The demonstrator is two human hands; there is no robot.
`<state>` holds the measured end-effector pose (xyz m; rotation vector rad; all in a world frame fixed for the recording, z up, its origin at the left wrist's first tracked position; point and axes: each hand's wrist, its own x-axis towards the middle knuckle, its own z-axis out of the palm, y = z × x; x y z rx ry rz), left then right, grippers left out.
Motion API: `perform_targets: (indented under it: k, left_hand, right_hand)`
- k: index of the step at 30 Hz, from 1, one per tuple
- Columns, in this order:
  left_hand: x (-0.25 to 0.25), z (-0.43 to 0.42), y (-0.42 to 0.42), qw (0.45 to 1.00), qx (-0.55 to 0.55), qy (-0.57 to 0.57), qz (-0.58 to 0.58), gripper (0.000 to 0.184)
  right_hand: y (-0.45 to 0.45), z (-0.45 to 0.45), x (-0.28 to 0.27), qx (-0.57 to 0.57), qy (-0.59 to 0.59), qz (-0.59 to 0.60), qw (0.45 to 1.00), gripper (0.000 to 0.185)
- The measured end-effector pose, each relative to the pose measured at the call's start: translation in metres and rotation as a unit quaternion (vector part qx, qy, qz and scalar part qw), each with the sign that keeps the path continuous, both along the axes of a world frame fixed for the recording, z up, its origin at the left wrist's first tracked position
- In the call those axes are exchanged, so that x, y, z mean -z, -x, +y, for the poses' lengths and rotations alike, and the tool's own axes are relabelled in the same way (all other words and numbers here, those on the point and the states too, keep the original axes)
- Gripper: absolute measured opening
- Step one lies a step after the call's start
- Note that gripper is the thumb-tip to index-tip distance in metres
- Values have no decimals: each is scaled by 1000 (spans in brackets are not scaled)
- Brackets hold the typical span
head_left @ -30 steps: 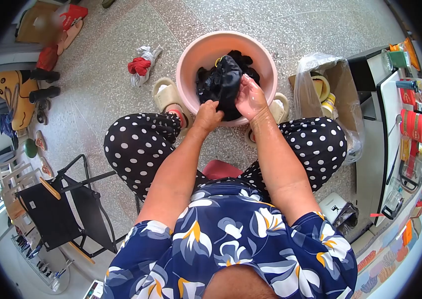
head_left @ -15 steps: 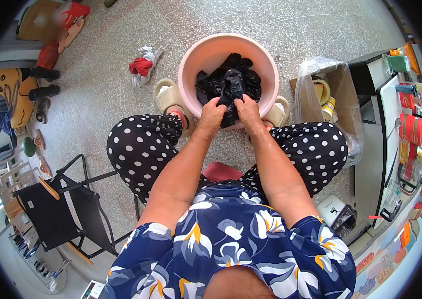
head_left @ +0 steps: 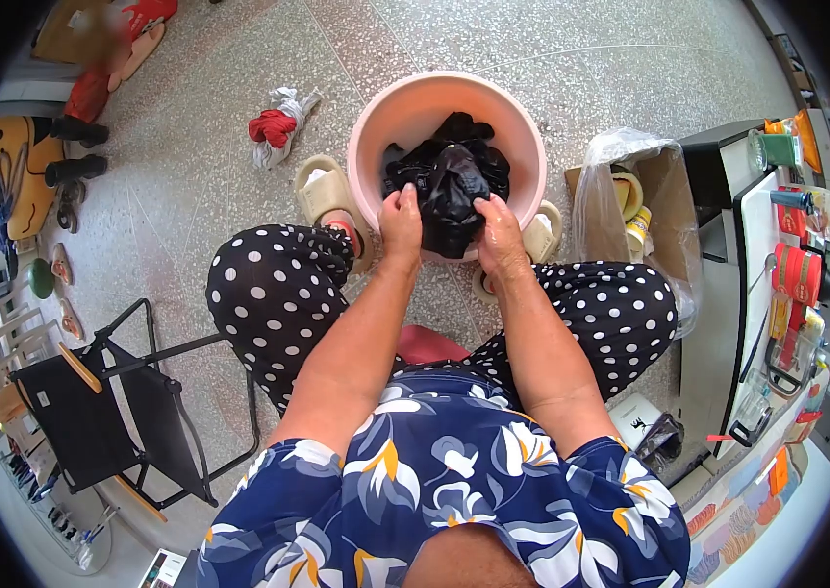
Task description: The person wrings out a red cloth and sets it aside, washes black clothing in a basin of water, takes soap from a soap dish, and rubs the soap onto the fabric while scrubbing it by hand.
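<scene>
Left hand (head_left: 401,227) and right hand (head_left: 501,230), both curled around black cloth (head_left: 452,196)

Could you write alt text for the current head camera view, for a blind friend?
A person's left hand and right hand grip shiny black cloth at a pink basin holding more dark fabric. A red and whitish bundle lies on the speckled floor.

At near left, a black folding chair (head_left: 86,421) with wooden armrests (head_left: 79,367) is set on the speckled floor (head_left: 238,59). Toward far left, dark boots (head_left: 76,169) are placed beside a yellow item (head_left: 34,201) with a cartoon face. At right, a cardboard box (head_left: 668,174) is lined with clear plastic (head_left: 616,147), and a red cylindrical container (head_left: 794,272) is placed on the tabletop (head_left: 763,220).
</scene>
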<state>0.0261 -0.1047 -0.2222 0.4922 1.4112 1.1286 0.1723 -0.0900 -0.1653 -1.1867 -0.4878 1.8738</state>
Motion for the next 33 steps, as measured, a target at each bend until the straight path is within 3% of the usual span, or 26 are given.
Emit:
perform_targets:
  k: [2,3,4,7,10,11,12,13,14,15,16,18,19,20,21,22,24,27,30,31,33]
  left_hand:
    - [-8,-9,-11,997,-53,40,-41,37]
    - [-40,-12,-20,979,-23,52,-193,38]
    - [-53,-14,-25,973,28,110,-201,45]
    - [-40,-18,-26,978,74,38,-193,40]
    - [-31,-21,-24,986,81,59,-132,32]
    - [-29,-22,-24,988,83,61,-112,31]
    - [-30,-22,-25,990,83,63,-90,30]
    - [-41,-24,-31,991,118,58,-21,29]
    - [-22,-30,-39,983,164,-9,83,29]
    - [-30,-31,-44,964,215,-23,155,29]
    - [-40,-32,-47,937,265,-37,225,30]
    - [-38,-32,-46,934,274,-39,227,27]
    - [-48,-27,-40,956,263,23,126,24]
    - [-53,-23,-35,965,248,86,23,21]
    - [-29,-20,-32,974,210,27,81,16]
    - [-30,-12,-29,992,103,70,8,17]
    - [-38,0,-13,996,-21,88,14,18]
    - [-7,24,3,969,-130,140,-157,24]
    - [-14,41,5,936,-159,233,-212,35]
    - [7,41,8,938,-132,173,-271,41]
    - [34,42,16,937,-114,186,-273,40]
  right_hand:
    - [4,3,-5,115,68,27,991,15]
    - [4,2,6,107,69,31,991,13]
    - [7,0,10,106,70,34,991,13]
    - [8,-7,13,71,82,14,994,19]
    - [13,-11,3,-6,40,-36,999,25]
    - [16,-13,5,2,-8,-93,996,42]
    - [17,-12,9,-2,-11,-91,996,42]
    - [15,-10,13,26,-62,-281,957,51]
    - [13,-10,17,54,-110,-460,880,60]
    - [5,-6,19,50,-121,-400,907,82]
    - [1,-6,21,27,-152,-461,874,77]
    - [-8,-5,22,-66,-136,-525,838,60]
    - [-13,-3,23,-66,-138,-527,836,60]
    - [-17,-1,25,-78,-68,-396,912,51]
    - [-19,0,27,-87,4,-254,963,43]
    - [-14,0,20,-89,3,-254,963,43]
    - [-5,-4,0,-27,15,-193,981,33]
    - [-4,-10,-11,-187,-82,-225,953,26]
    - [0,-16,-14,-283,-159,-216,921,22]
    - [1,-13,-23,-317,-212,-224,897,20]
    - [4,-9,-28,-345,-248,-221,878,19]
